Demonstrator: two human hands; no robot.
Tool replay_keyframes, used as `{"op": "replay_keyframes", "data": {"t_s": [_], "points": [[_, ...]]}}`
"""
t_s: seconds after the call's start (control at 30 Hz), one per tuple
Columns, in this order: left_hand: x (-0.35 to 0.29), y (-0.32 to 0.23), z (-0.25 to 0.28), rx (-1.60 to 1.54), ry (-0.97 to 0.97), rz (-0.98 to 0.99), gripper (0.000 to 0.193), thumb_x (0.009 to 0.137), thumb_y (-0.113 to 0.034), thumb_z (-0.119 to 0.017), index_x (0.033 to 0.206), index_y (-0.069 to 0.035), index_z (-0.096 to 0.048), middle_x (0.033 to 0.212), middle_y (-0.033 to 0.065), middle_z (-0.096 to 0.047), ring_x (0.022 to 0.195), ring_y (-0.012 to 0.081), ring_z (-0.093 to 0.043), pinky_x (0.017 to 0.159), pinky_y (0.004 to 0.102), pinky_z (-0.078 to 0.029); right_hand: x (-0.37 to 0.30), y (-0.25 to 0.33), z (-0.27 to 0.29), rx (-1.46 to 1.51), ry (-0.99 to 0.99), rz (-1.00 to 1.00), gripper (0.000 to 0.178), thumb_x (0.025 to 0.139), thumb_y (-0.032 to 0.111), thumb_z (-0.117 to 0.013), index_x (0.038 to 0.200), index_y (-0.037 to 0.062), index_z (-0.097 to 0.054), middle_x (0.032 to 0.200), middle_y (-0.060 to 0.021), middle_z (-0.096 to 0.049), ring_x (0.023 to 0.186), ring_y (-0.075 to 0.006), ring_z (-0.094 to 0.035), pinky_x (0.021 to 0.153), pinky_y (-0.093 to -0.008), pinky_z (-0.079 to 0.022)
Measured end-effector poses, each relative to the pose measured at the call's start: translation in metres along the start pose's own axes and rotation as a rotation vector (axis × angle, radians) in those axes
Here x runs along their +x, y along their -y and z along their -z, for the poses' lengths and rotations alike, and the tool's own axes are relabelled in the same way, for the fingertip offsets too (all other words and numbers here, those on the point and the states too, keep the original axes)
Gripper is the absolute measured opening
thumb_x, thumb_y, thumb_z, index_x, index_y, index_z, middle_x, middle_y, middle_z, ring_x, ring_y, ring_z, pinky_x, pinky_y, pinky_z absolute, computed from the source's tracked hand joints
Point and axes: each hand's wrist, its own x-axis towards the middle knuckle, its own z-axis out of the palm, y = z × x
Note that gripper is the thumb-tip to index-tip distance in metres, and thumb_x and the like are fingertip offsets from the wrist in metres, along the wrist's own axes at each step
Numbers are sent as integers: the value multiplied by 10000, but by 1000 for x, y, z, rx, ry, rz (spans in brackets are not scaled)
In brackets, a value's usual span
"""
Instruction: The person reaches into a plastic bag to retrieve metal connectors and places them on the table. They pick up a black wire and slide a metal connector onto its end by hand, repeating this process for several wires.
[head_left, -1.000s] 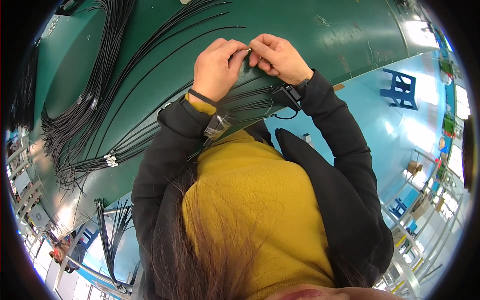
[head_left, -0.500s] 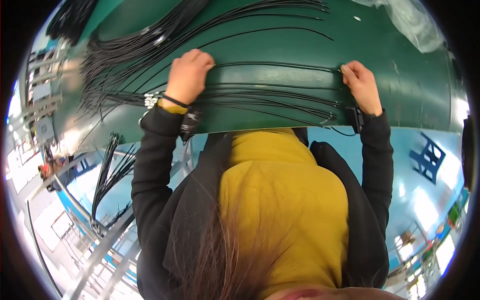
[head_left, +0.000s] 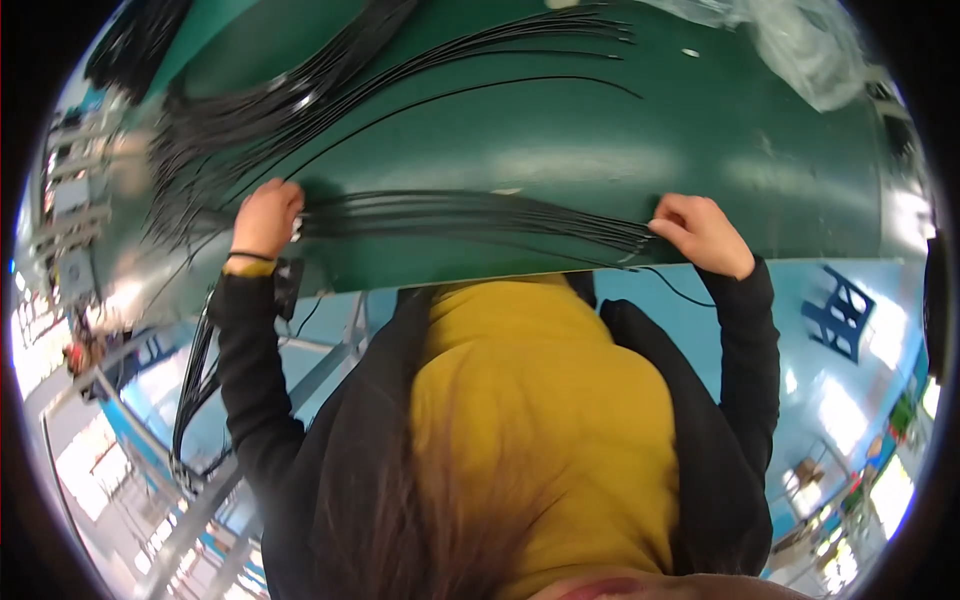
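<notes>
Head view, and I'm seeing black wires (head_left: 470, 215) lying in a loose bunch along the near edge of the green table (head_left: 760, 150), running crosswise between both hands. Left hand (head_left: 268, 220) is curling over the bunch's left part, fingers mostly closed, a white bit showing just beside it; whether it's gripping any wire, I can't tell. Right hand (head_left: 700, 235) is sitting at the right tips, half closed, thumb and fingers bent close together; can't tell if it's pinching a tip. Thin cable (head_left: 680, 290) is looping below it, past the table edge.

Beyond the bunch, one lone wire (head_left: 540, 78) is arching right, with a second bunch (head_left: 480, 45) fanning out behind it. A thicker bundle (head_left: 290, 95) is lying farther left. Clear plastic (head_left: 805, 45) is crumpling at the far right. Off the table, a blue stool (head_left: 840, 315) is standing to the right, and more wires are hanging lower left.
</notes>
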Motion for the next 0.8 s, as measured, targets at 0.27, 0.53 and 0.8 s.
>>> {"op": "replay_keyframes", "data": {"t_s": [0.27,0.53,0.8], "points": [[130,-137,-8,-117,-282,-296,100,808,-125,-619,895,-88,-589,847,96,-548,789,316,-582,640,418,-490,127,-65,52,-253,-734,-62,207,875,238,-610,924,39,-577,736,-128,-613,680,-259,-610,640,-351,-479],[228,-256,-52,-186,-528,-547,127,785,-102,-626,893,-83,-563,866,86,-532,800,276,-569,666,376,-488,165,-98,65,-627,-515,-134,272,871,236,-602,1001,10,-523,748,-155,-612,720,-313,-610,664,-393,-490],[205,-277,-38,-719,-421,-378,90,815,-61,-607,875,-56,-539,822,105,-533,716,298,-570,611,379,-477,94,-38,30,1048,-235,-297,139,918,144,-556,984,23,-547,845,-85,-629,620,-110,-505,460,-235,-388]]}}
